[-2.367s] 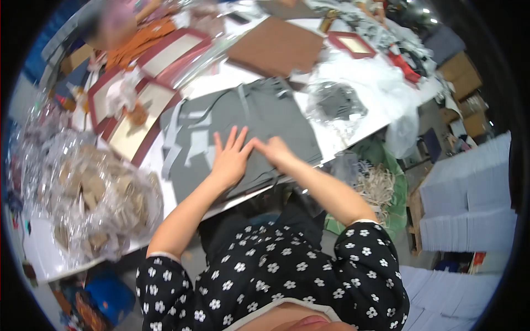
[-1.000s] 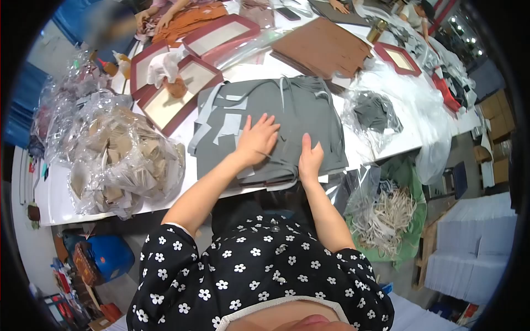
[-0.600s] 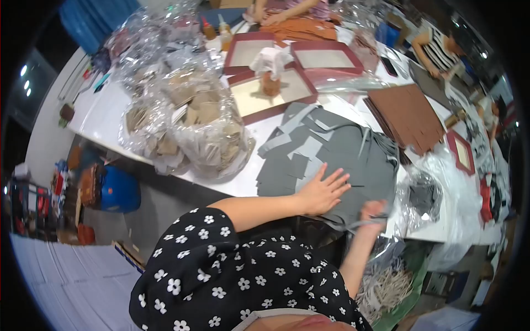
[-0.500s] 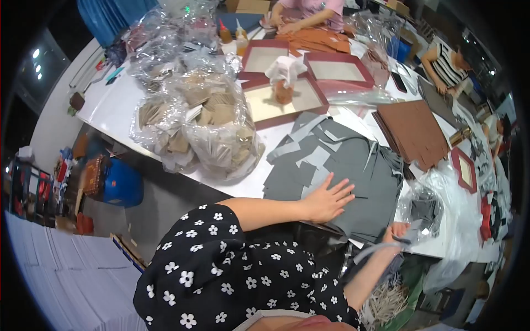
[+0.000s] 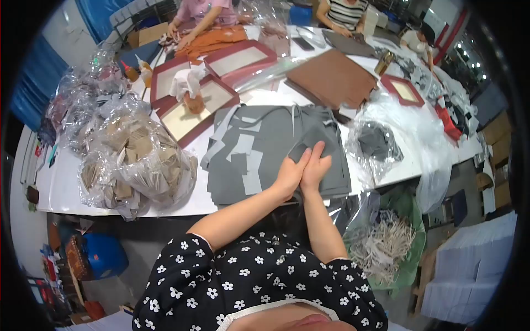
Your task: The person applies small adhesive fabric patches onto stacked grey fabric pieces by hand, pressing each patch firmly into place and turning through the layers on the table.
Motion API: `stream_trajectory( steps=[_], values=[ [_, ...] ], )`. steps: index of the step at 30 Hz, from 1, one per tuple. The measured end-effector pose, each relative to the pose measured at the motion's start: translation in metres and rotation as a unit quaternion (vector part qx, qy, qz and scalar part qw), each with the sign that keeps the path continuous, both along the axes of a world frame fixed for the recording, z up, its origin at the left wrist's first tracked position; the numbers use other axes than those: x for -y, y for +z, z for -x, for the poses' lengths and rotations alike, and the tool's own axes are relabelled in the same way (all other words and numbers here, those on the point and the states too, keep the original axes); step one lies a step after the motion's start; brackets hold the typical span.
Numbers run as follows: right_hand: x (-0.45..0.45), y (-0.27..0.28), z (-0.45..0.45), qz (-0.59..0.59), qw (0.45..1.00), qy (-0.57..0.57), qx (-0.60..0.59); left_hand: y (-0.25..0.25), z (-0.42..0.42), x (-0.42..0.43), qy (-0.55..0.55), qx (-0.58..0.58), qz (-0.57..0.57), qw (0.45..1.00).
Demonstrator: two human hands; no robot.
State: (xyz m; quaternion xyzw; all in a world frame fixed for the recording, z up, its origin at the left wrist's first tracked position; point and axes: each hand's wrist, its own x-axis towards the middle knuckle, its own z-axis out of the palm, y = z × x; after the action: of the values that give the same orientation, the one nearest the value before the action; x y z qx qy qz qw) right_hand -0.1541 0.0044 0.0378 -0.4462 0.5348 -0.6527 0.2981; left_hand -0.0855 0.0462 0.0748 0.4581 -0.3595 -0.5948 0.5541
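Observation:
A stack of flat grey sheets (image 5: pixel 265 176) lies at the front of the table, with lighter grey strips and scraps (image 5: pixel 243 144) on its left part. My left hand (image 5: pixel 291 174) and my right hand (image 5: pixel 314 171) meet over the right half of this stack, side by side. Their fingers are pressed together at a small darker grey piece (image 5: pixel 310 138), which is partly hidden behind them. To the right stands a clear plastic bag with crumpled grey scraps (image 5: pixel 376 140) inside.
Brown sheets (image 5: pixel 331 77) are stacked behind. Maroon box frames (image 5: pixel 240 59) and a cloth-topped jar (image 5: pixel 193 102) stand at back left. Plastic bags of tan pieces (image 5: pixel 135 154) fill the left. A green sack of pale strips (image 5: pixel 386 243) sits below the table edge. Co-workers (image 5: pixel 207 16) work opposite.
My left hand has left its flat, spread position on the grey sheets. My right hand, earlier beside the plastic bag with a grey strip, has come in next to it. The view has turned right.

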Motion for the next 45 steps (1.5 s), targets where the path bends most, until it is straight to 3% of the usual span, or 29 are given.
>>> stream_trajectory(
  steps=[1,2,5,6,7,9,11,13,16,19,21,23,25,26,30,33,36,39,42,43,45],
  values=[
    [0.0,0.0,0.003,-0.007,1.0,-0.009,0.0,-0.004,-0.004,0.004,0.009,0.0,-0.001,1.0],
    [0.001,0.002,-0.001,-0.013,1.0,-0.01,0.004,-0.02,-0.002,0.01,0.066,0.058,0.087,0.992],
    [0.012,-0.007,0.008,-0.127,0.992,-0.008,0.022,-0.043,-0.004,0.012,0.106,0.303,0.094,0.942],
    [0.013,-0.003,0.009,-0.082,0.996,0.024,0.037,-0.041,-0.008,0.012,0.065,0.251,0.127,0.958],
    [0.016,0.002,0.013,-0.038,0.997,0.051,0.052,-0.039,-0.012,0.009,0.037,0.281,0.159,0.946],
    [0.037,-0.004,0.034,-0.149,0.989,0.01,0.003,-0.034,-0.017,0.006,-0.029,0.337,0.22,0.915],
    [0.056,0.005,0.055,-0.189,0.972,-0.123,0.068,-0.034,-0.028,0.0,-0.025,0.377,0.214,0.901],
    [0.069,-0.004,0.086,-0.078,0.971,-0.095,0.205,-0.028,-0.045,0.005,-0.001,0.448,0.21,0.869],
    [0.049,0.017,0.073,-0.053,0.978,-0.087,0.182,-0.016,-0.067,0.012,0.063,0.578,0.232,0.78],
    [0.022,0.034,0.03,-0.002,0.968,-0.013,0.25,-0.003,-0.043,0.01,0.12,0.498,0.303,0.804],
    [0.004,0.03,0.009,-0.026,0.976,0.045,0.21,-0.019,-0.018,0.017,0.008,0.189,0.242,0.952],
    [-0.01,0.019,-0.008,-0.008,0.985,0.071,0.155,0.018,-0.011,-0.012,0.052,0.086,0.205,0.973],
    [-0.016,0.012,-0.027,0.054,0.993,0.063,0.084,0.009,-0.021,-0.006,0.062,0.059,0.174,0.981],
    [-0.022,0.013,-0.02,0.018,0.994,0.093,0.055,0.002,-0.026,-0.004,0.066,0.044,0.154,0.985],
    [-0.025,0.018,-0.022,0.055,0.984,0.123,0.113,0.0,-0.043,-0.003,0.139,0.239,0.236,0.932],
    [-0.021,0.019,-0.016,0.017,0.98,0.136,0.144,0.01,-0.051,-0.009,0.053,0.288,0.18,0.939],
    [-0.013,0.024,-0.007,-0.081,0.962,0.169,0.197,-0.004,-0.062,0.007,-0.042,0.333,0.253,0.908],
    [-0.011,0.024,0.006,-0.216,0.929,0.193,0.229,-0.006,-0.072,0.005,-0.141,0.095,0.219,0.961],
    [-0.014,0.037,0.0,-0.246,0.92,0.213,0.221,0.016,-0.089,-0.002,-0.212,0.094,0.126,0.965],
    [0.002,0.024,0.017,-0.23,0.898,0.23,0.295,0.022,-0.096,-0.006,-0.241,0.098,0.079,0.962],
    [0.051,-0.013,0.082,-0.196,0.836,0.258,0.442,0.017,-0.101,-0.013,-0.296,0.158,0.124,0.934]
  ],
)
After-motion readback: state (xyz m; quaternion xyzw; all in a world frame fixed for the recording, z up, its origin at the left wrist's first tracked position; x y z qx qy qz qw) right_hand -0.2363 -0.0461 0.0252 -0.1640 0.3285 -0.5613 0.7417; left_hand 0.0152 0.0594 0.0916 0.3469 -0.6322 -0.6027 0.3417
